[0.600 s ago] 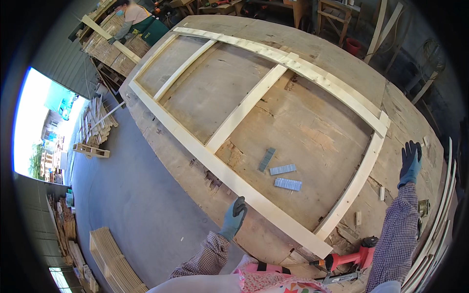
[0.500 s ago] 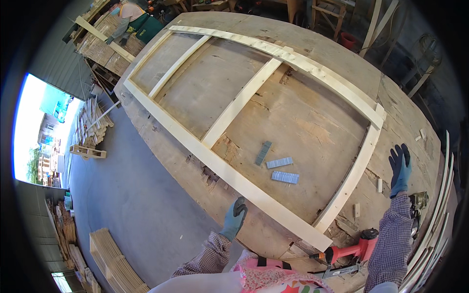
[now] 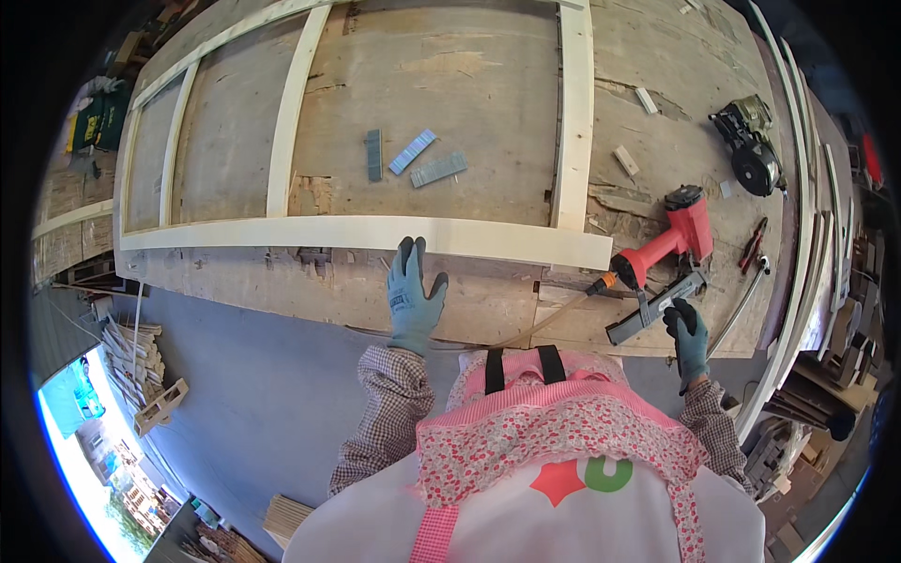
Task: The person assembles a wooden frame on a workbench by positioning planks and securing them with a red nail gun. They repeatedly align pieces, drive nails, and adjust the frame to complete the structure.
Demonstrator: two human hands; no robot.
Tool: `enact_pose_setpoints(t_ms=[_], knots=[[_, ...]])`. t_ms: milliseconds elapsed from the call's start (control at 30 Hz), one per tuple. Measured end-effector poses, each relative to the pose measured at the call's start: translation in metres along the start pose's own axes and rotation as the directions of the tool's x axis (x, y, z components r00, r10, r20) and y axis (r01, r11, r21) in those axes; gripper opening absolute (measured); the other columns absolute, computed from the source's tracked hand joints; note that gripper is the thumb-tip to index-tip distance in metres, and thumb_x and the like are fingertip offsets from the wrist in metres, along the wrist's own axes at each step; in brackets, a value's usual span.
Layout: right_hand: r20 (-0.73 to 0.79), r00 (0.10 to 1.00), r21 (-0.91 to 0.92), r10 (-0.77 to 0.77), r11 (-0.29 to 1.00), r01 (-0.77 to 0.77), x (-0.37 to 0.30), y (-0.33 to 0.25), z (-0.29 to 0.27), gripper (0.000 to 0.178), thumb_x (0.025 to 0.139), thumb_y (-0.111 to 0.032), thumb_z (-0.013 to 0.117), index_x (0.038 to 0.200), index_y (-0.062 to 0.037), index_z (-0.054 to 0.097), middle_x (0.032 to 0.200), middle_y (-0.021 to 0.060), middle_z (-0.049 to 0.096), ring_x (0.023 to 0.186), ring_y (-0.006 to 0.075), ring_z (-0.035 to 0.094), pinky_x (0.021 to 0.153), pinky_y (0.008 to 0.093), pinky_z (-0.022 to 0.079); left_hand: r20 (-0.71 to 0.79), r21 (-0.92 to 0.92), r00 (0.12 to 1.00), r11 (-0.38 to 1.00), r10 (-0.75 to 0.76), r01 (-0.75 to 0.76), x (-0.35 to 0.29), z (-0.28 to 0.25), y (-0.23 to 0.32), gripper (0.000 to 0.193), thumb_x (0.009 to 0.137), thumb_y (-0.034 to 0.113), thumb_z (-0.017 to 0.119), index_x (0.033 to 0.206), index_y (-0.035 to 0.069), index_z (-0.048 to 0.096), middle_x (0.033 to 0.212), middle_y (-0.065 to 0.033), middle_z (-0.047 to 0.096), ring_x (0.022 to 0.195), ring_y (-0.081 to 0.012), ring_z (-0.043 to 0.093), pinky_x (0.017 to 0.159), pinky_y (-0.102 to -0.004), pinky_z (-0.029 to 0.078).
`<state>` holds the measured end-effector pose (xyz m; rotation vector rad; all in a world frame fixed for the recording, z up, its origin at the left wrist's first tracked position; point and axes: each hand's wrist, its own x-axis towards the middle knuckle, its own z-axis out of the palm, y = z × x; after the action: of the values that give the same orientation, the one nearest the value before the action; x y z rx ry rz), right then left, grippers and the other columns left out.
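Note:
A pale wooden frame (image 3: 375, 231) of boards and crosspieces lies flat on the worktable. My left hand (image 3: 411, 298), in a blue-grey glove with dark fingertips, is open, its fingertips at the near board's edge. My right hand (image 3: 690, 336), gloved alike, is beside the magazine of a red nail gun (image 3: 668, 242), fingers slightly bent and apart. Whether it touches the magazine I cannot tell. The nail gun lies right of the frame's near corner, with a hose (image 3: 554, 314) joined to it. Inside the frame lie three strips of staples or nails (image 3: 439, 170).
A black coil nailer (image 3: 751, 150) and red-handled pliers (image 3: 754, 244) lie on the table's right side, near small wood offcuts (image 3: 626, 160). Long pale strips (image 3: 805, 235) run along the right edge. Stacked timber (image 3: 131, 361) is on the floor at left.
My view has turned downward and to the right. My right hand has come back from the table's right side to the nail gun. My left hand has reached the frame's near board.

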<state>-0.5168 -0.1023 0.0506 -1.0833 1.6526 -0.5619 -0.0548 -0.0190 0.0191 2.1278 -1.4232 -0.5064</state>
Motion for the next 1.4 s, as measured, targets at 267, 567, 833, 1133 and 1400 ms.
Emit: enact_pose_setpoints(t_ms=[267, 567, 833, 1133, 1400], knots=[[0.065, 0.975, 0.197, 0.212, 0.955, -0.221, -0.098, 0.053, 0.041, 0.034, 0.084, -0.005, 0.052, 0.117, 0.0003, 0.048, 0.102, 0.0078, 0.059, 0.088, 0.0138, 0.057, 0.073, 0.0235, 0.045, 0.466, 0.4, 0.847, 0.793, 0.256, -0.46, 0.032, 0.047, 0.07, 0.09, 0.061, 0.038, 0.072, 0.134, 0.011, 0.027, 0.135, -0.0148, 0.027, 0.126, -0.0346, 0.023, 0.104, -0.0502, 0.012], [0.136, 0.988, 0.457, -0.07, 0.89, 0.0, -0.034, 0.016, 0.096, 0.032, 0.083, 0.002, 0.047, 0.115, 0.0035, 0.047, 0.102, 0.0107, 0.058, 0.095, 0.0165, 0.057, 0.084, 0.0264, 0.045, 0.558, 0.433, 0.772, 0.687, 0.304, -0.583, 0.065, 0.09, 0.068, 0.073, 0.063, 0.037, 0.07, 0.124, 0.014, 0.039, 0.119, -0.0069, 0.046, 0.118, -0.0258, 0.037, 0.104, -0.0507, 0.011], [0.092, 0.966, 0.174, -0.241, 0.959, 0.223, 0.01, 0.008, 0.107, 0.036, 0.079, -0.001, 0.054, 0.115, -0.0028, 0.05, 0.097, 0.0083, 0.061, 0.088, 0.0156, 0.06, 0.076, 0.0254, 0.047, 0.533, 0.467, 0.8, 0.692, 0.276, -0.55, 0.072, 0.049, 0.019, 0.073, 0.061, 0.031, 0.072, 0.124, 0.014, 0.039, 0.124, -0.0086, 0.042, 0.119, -0.0272, 0.035, 0.103, -0.0441, 0.02], [0.122, 0.99, -0.643, -0.068, 0.755, 0.131, 0.034, -0.017, 0.18, 0.061, 0.075, -0.012, 0.059, 0.129, -0.0044, 0.032, 0.116, 0.0163, 0.048, 0.102, 0.0292, 0.053, 0.084, 0.0348, 0.045, 0.525, 0.356, 0.75, 0.696, 0.404, -0.624, 0.065, 0.061, 0.052, 0.095, 0.053, 0.048, 0.074, 0.128, 0.006, 0.032, 0.13, -0.0141, 0.035, 0.121, -0.0307, 0.029, 0.104, -0.0479, 0.013], [0.32, 0.938, -0.805, 0.131, 0.56, 0.196, 0.074, -0.018, 0.189, 0.068, 0.072, -0.028, 0.063, 0.127, -0.0013, 0.03, 0.106, 0.0203, 0.056, 0.097, 0.0336, 0.056, 0.083, 0.0397, 0.046, 0.584, 0.384, 0.753, 0.714, 0.303, -0.586, 0.055, 0.137, 0.086, 0.1, 0.05, 0.064, 0.069, 0.123, 0.003, 0.038, 0.112, -0.0097, 0.045, 0.101, -0.0237, 0.043, 0.089, -0.0403, 0.028]])
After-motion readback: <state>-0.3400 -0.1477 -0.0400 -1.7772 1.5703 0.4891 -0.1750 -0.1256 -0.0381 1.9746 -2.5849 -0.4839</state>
